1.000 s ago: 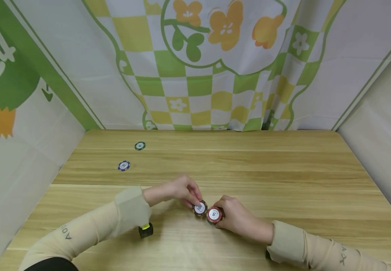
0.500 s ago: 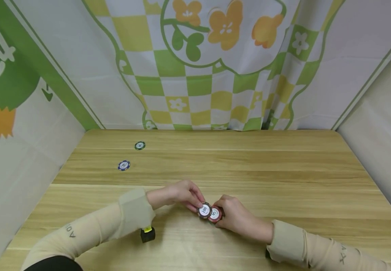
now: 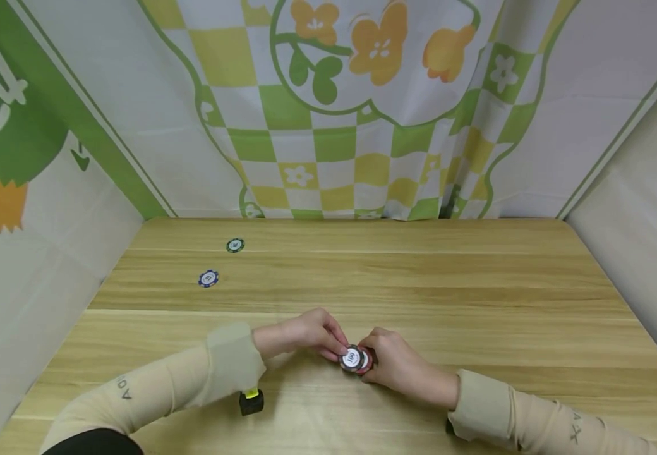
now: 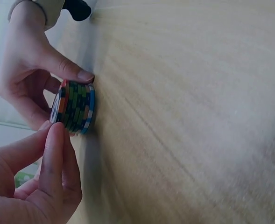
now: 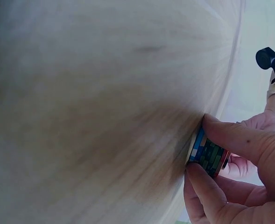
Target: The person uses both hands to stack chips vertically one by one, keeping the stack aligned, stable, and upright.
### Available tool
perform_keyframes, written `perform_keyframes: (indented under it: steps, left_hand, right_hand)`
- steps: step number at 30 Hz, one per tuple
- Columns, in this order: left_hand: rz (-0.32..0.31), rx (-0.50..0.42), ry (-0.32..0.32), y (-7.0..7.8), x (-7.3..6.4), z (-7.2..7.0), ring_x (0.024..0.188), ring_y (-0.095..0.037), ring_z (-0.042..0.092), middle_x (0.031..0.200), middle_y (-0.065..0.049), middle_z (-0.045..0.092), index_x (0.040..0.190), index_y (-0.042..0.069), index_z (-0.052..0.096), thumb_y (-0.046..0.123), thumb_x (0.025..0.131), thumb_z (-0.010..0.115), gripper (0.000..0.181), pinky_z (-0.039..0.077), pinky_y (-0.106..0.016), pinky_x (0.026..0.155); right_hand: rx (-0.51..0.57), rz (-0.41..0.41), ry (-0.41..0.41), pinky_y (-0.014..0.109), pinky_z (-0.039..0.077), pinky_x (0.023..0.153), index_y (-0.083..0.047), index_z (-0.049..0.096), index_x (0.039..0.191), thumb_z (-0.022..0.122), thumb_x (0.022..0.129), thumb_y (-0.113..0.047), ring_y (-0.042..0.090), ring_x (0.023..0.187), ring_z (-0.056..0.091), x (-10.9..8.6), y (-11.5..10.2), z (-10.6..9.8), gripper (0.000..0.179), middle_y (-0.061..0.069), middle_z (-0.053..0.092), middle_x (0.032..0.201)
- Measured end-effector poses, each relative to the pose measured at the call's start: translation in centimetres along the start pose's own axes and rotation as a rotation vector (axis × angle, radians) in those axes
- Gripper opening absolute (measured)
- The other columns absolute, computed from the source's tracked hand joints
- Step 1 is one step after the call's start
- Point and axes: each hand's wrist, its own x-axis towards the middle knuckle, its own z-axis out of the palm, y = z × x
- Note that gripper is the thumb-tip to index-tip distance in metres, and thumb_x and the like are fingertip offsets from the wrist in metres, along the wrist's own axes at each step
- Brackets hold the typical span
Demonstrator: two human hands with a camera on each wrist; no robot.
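1 dark-rimmed chip marked 100 (image 3: 352,358), pinched between thumb and fingertips of the left hand (image 3: 311,332), at the near middle of the bench (image 3: 476,303). Chip overlaps the top of a stack of chips (image 4: 79,107), offset toward the left hand, so a crescent of the red chip (image 3: 367,362) beneath shows at the right. Any gap between these 2: cannot tell

Right hand (image 3: 401,363) grasps the stack from the right side, thumb and fingers curled on opposite faces of its edge. Stack upright on the bench. Colours, from the left wrist view: red near the top, green-and-dark bands through the middle, blue chip (image 4: 91,107) low down. Exact count unclear

2 loose chips lie flat at the far left, well apart from the stack: green-rimmed chip (image 3: 235,245) nearer the back edge, blue-rimmed chip (image 3: 208,279) closer to the person. Both have white centres; print too small to read surely

Arms in beige sleeves (image 3: 158,379), cuffs pale and wide, dark lettering along them. Black device (image 3: 251,402) with a yellow patch below the left cuff

Bench top pale wood grain, rounded back corners. Behind it, checked curtain (image 3: 334,144) in green, yellow and white, orange flowers above
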Motion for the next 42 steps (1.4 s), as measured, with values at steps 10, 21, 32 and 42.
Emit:
perform_keyframes:
  steps: [10, 21, 32, 42]
  left_hand:
    - [0.001, -0.025, 0.04, -0.1, 0.0, 0.7, 0.063, -0.011, 0.062, 0.077, -0.014, 0.065, 0.089, -0.017, 0.06, -0.01, 0.077, 0.063, 0.014, 0.054, -0.025, 0.064]
    - [0.014, 0.057, 0.083, 0.3, 0.1, 1.3, 0.055, -0.008, 0.059, 0.073, -0.012, 0.066, 0.084, -0.012, 0.063, -0.007, 0.076, 0.067, 0.011, 0.053, -0.023, 0.058]
    - [0.002, 0.082, 0.114, 0.7, 0.0, 1.5, 0.054, -0.007, 0.058, 0.07, -0.009, 0.065, 0.081, -0.01, 0.063, -0.005, 0.075, 0.068, 0.008, 0.052, -0.022, 0.056]
    - [0.021, 0.119, 0.116, 0.5, 0.3, 1.1, 0.054, -0.007, 0.059, 0.069, -0.007, 0.065, 0.08, -0.008, 0.064, -0.002, 0.074, 0.071, 0.011, 0.053, -0.023, 0.057]
  right_hand:
    - [0.018, 0.004, -0.015, 0.025, 0.048, 0.067, 0.0, 0.066, 0.089, 0.082, 0.058, -0.008, 0.013, 0.075, 0.055, 0.0, 0.0, -0.1, 0.036, 0.002, 0.059, 0.082]
    - [0.024, 0.007, -0.018, 0.023, 0.047, 0.065, 0.0, 0.066, 0.088, 0.082, 0.058, -0.008, 0.012, 0.073, 0.053, -0.1, 0.0, -0.1, 0.035, 0.001, 0.058, 0.081]
    - [0.026, 0.013, -0.011, 0.023, 0.046, 0.063, 0.002, 0.065, 0.089, 0.081, 0.056, -0.005, 0.012, 0.072, 0.053, -0.1, -0.2, -0.2, 0.037, 0.004, 0.057, 0.08]
    - [0.026, 0.01, -0.008, 0.024, 0.047, 0.064, 0.002, 0.065, 0.089, 0.082, 0.056, -0.004, 0.013, 0.074, 0.054, -0.1, -0.3, -0.3, 0.037, 0.004, 0.057, 0.081]
